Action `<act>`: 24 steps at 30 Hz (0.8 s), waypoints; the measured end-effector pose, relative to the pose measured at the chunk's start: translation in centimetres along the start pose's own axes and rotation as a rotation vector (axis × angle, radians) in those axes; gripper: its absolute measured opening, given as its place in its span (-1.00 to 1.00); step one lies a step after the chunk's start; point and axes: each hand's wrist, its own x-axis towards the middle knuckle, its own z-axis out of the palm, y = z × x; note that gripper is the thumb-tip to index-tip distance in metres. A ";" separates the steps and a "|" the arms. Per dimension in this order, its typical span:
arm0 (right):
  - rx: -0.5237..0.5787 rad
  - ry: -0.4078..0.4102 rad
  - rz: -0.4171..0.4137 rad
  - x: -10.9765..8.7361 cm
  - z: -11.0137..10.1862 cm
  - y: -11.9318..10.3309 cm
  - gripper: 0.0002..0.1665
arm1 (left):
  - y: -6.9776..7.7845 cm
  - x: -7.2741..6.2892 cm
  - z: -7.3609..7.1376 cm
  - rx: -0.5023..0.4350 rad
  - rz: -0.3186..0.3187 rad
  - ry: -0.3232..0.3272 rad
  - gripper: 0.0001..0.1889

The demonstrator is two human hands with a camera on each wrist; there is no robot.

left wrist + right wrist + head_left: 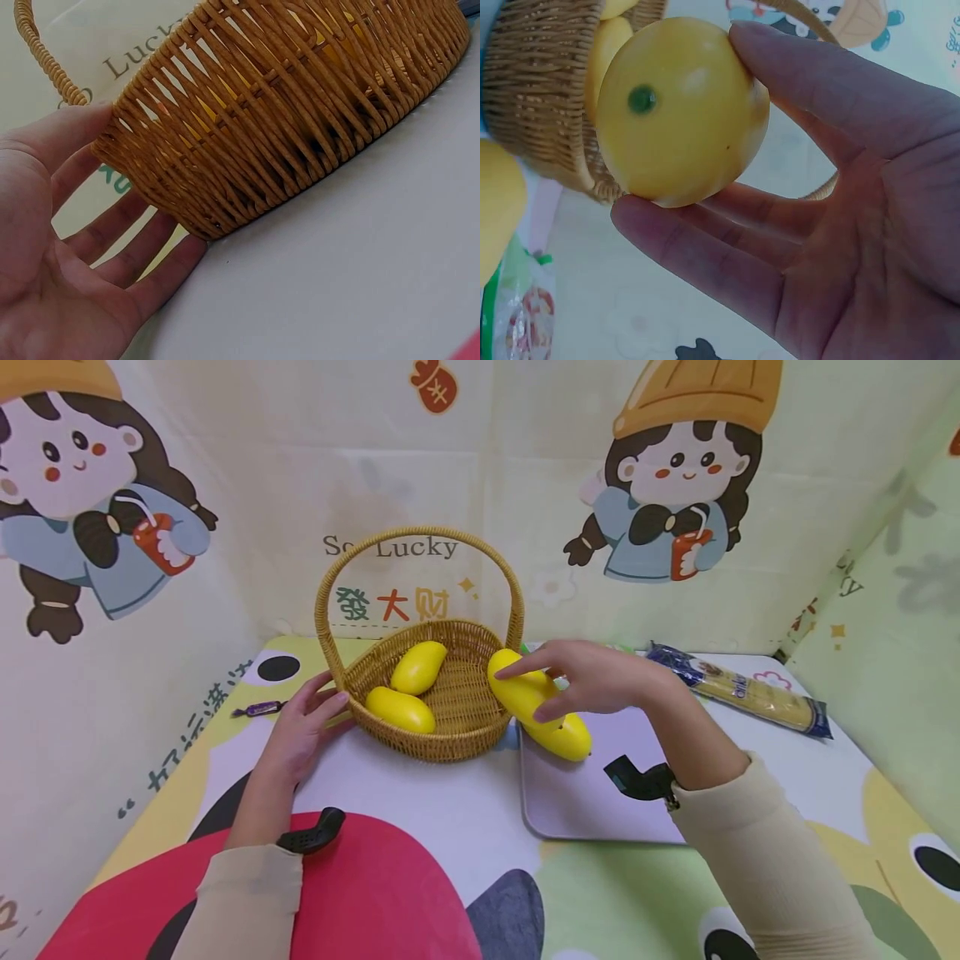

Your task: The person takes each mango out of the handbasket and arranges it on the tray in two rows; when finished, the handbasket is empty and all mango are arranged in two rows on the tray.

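My right hand [592, 681] holds a yellow mango [517, 693] between thumb and fingers, at the right rim of a wicker basket [450, 745]. In the right wrist view the round end of this mango [690, 112], with a green spot, faces the camera. Two more mangoes, one farther back [418, 667] and one in front [400, 710], lie inside the basket. Another mango [572, 742] lies on the lavender tray [600, 802], partly hidden below the held one. My left hand [75, 247] touches the basket's left end, thumb at the rim and fingers extended along the side.
A long pack of pasta or noodles [742, 689] lies at the back right. A small purple-wrapped candy [258, 709] is left of the basket. Behind my right hand, a clear bag with green edges [525, 315] shows in the right wrist view. The basket's tall handle [420, 532] arches overhead.
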 end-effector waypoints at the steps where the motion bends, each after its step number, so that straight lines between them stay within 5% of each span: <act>1: -0.003 0.003 -0.011 -0.3 0.1 0.1 -0.30 | 0.0 0.0 0.0 -0.001 0.003 0.001 -0.22; 24: 0.050 0.038 -0.013 -5.6 4.1 2.6 -0.38 | 0.0 -0.2 0.1 0.016 -0.002 0.006 -0.22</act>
